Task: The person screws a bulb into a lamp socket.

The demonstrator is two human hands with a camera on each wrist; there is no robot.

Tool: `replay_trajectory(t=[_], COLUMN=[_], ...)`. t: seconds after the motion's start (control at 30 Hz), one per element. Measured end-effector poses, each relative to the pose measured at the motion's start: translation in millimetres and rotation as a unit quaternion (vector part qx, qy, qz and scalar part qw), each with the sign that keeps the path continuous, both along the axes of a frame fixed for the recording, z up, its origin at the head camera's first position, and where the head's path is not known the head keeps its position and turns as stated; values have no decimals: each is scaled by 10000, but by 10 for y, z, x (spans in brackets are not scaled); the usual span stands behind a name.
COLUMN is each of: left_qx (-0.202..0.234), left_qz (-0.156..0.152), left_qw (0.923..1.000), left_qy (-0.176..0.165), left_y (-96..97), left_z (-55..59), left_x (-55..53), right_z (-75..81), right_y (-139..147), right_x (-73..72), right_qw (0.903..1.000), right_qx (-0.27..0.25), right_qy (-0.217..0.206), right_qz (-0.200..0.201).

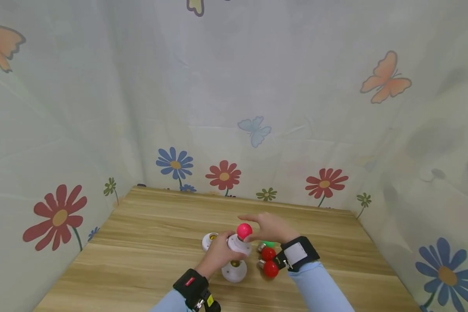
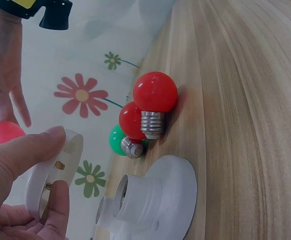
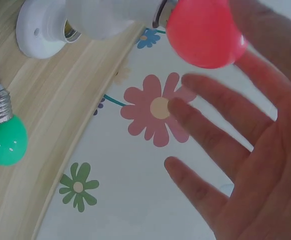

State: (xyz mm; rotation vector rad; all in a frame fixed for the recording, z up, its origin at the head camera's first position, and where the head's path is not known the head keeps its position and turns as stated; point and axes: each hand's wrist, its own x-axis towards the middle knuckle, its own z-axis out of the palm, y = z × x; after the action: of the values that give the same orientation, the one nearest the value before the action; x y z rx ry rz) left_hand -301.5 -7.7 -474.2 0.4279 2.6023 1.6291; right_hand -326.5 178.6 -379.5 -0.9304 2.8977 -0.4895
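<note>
Pale-blue sleeves [image 1: 320, 286] are lying closest, reaching over the desk [image 1: 152, 234]. Left hand [image 1: 218, 253]: I am gripping a white lamp holder [image 1: 238, 246] by its rim, presumably so the socket side is facing upward, unobstructed. Pink-red bulb [image 1: 244, 231]: sitting in that socket, raised above the desk, between its left and right edges. Right hand [image 1: 272, 227]: not grasping; I am holding the fingers extended and spread about the bulb, contact unconfirmed. Two further holders [image 1: 234, 273] are resting base-down, likely for stability. Two red bulbs [image 1: 271, 268] and a green bulb [image 1: 268, 244] are lying on the right-edge side of the holders, round ends probably preventing standing.
</note>
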Motion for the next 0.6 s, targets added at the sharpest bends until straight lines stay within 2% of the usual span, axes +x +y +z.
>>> replay_trajectory(t=[0.1, 0.23, 0.5, 0.6], left_qx=[44, 57, 55, 57], left_qz=[-7, -6, 7, 6], left_qw=[10000, 10000, 9999, 9999], left_qy=[22, -52, -132, -102], left_y=[3, 4, 17, 21], left_z=[2, 2, 24, 30], left_x=[-2, -10, 10, 9], right_z=[9, -7, 10, 21], right_y=[44, 57, -3, -33], right_x=[-7, -15, 16, 25], right_qw=[9993, 9992, 9965, 9954], right_qx=[-103, 10, 450, 475], right_qy=[-169, 45, 700, 808], right_qz=[315, 386, -83, -207])
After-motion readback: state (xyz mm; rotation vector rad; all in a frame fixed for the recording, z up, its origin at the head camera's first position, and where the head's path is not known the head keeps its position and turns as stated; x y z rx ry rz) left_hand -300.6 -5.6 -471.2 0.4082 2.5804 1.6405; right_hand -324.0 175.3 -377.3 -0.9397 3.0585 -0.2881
